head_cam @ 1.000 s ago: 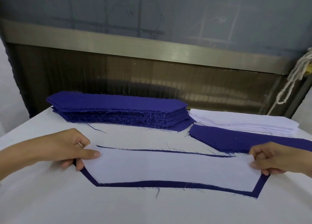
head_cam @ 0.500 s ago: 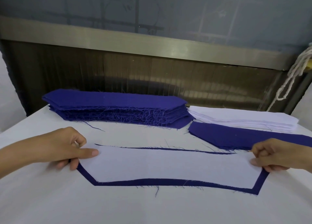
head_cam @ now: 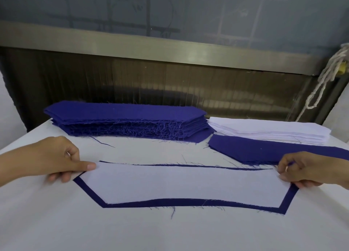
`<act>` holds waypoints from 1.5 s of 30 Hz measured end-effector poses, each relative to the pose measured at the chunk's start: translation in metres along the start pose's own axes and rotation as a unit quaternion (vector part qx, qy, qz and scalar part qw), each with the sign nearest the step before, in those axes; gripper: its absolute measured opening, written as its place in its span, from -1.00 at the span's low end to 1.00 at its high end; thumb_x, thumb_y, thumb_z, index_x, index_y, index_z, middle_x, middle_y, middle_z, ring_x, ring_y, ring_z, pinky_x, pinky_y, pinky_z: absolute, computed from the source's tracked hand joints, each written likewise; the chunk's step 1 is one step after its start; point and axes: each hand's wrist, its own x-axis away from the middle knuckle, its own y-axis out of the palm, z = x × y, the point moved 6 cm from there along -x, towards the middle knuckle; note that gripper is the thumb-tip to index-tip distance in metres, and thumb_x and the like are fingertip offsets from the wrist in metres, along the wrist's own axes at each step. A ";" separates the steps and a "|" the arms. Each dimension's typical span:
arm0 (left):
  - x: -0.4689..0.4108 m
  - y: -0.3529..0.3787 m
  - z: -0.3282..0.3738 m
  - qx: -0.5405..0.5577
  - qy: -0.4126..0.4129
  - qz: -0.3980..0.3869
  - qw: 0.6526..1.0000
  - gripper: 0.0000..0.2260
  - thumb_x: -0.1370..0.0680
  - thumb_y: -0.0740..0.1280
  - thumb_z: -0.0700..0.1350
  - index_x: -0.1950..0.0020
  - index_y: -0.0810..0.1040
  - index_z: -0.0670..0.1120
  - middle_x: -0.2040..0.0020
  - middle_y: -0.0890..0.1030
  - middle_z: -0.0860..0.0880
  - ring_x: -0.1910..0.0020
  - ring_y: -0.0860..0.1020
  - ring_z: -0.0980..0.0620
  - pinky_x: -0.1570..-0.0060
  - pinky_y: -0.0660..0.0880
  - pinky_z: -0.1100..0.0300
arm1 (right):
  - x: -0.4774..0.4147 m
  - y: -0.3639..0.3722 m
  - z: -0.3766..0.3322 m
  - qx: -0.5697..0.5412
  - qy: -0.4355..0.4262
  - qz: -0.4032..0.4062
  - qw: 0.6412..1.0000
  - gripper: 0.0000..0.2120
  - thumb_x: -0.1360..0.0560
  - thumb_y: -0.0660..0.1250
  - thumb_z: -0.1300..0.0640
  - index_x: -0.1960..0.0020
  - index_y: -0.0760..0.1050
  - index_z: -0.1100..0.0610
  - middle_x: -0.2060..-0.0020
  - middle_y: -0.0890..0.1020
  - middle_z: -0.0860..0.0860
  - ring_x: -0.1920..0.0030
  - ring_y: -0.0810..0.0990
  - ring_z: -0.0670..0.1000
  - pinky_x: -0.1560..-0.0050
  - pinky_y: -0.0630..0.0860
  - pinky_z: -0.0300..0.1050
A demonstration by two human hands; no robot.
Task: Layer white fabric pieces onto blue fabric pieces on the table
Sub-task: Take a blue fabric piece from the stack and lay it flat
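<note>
A white table point(head_cam: 170, 232) fills the lower view, bare along its near edge save for stray blue threads. Just beyond lies the blue piece point(head_cam: 188, 201), flat, with the white piece point(head_cam: 185, 184) spread on top of it. The blue shows as a border along the near side and both slanted ends, and as a thin line along the far side. The left hand point(head_cam: 56, 158) pinches the white piece's left tip, thumb on top and the other fingers curled below. The right hand point(head_cam: 309, 169) grips the right end with curled fingers (whether it also holds the blue below, I cannot tell). Against the frame a second ago little differs: both hands keep their ends and the white piece sits much as it did. The left thumb, though, lay further in over the corner then and now ends just at its tip. Farther back, a loose blue piece point(head_cam: 273, 152) lies flat behind the right hand, touching the white stack point(head_cam: 264, 128) beyond it. Left of that is the blue stack point(head_cam: 122, 112), frayed along its front. Behind the table runs a metal rail point(head_cam: 151, 48), and a rope point(head_cam: 324, 75) hangs at far right.
</note>
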 end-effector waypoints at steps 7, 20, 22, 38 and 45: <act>0.014 -0.038 0.026 0.004 0.163 0.382 0.910 -0.79 -0.48 0.46 0.06 0.32 0.51 0.14 0.46 0.55 0.12 0.40 0.55 0.14 0.37 0.44 0.29 | 0.007 -0.008 -0.019 -0.029 0.006 0.118 0.993 -0.81 -0.52 0.44 0.03 0.13 0.64 0.15 0.46 0.63 0.02 0.59 0.40 -0.12 0.56 0.24 -0.27; -0.028 -0.078 0.079 -0.115 0.162 0.369 0.908 -0.74 -0.64 0.26 -0.05 -0.29 0.59 -0.06 -0.22 0.61 -0.08 -0.19 0.54 -0.09 -0.17 0.51 -0.08 | -0.019 -0.007 -0.197 -0.095 -0.228 0.230 0.941 -0.86 -0.58 0.35 0.19 0.12 0.65 0.12 0.25 0.67 -0.02 0.25 0.55 -0.05 0.32 0.40 -0.24; -0.039 -0.082 0.086 -0.118 0.157 0.352 0.915 -0.74 -0.65 0.26 -0.06 -0.30 0.59 -0.06 -0.22 0.62 -0.08 -0.19 0.55 -0.08 -0.18 0.51 -0.08 | -0.036 -0.006 -0.220 -0.106 -0.246 0.240 0.933 -0.85 -0.58 0.35 0.20 0.13 0.65 0.11 0.20 0.65 -0.07 0.15 0.55 -0.06 0.18 0.42 -0.21; -0.084 -0.080 0.095 -0.076 0.152 0.204 0.964 -0.68 -0.58 0.38 -0.05 -0.33 0.56 -0.02 -0.34 0.52 -0.01 -0.29 0.49 -0.02 -0.35 0.42 -0.09 | -0.113 0.005 -0.257 -0.156 -0.197 0.249 0.935 -0.69 -0.51 0.48 0.16 -0.21 0.60 0.25 -0.15 0.63 0.13 -0.22 0.55 0.13 -0.24 0.47 -0.02; -0.090 -0.078 0.091 -0.030 0.152 0.176 0.972 -0.67 -0.59 0.37 -0.09 -0.36 0.53 -0.05 -0.39 0.46 -0.04 -0.34 0.45 -0.05 -0.37 0.41 -0.05 | -0.117 0.001 -0.259 -0.236 -0.185 0.218 0.929 -0.71 -0.43 0.52 0.32 -0.13 0.58 0.19 -0.18 0.59 0.16 -0.26 0.53 0.15 -0.21 0.47 -0.03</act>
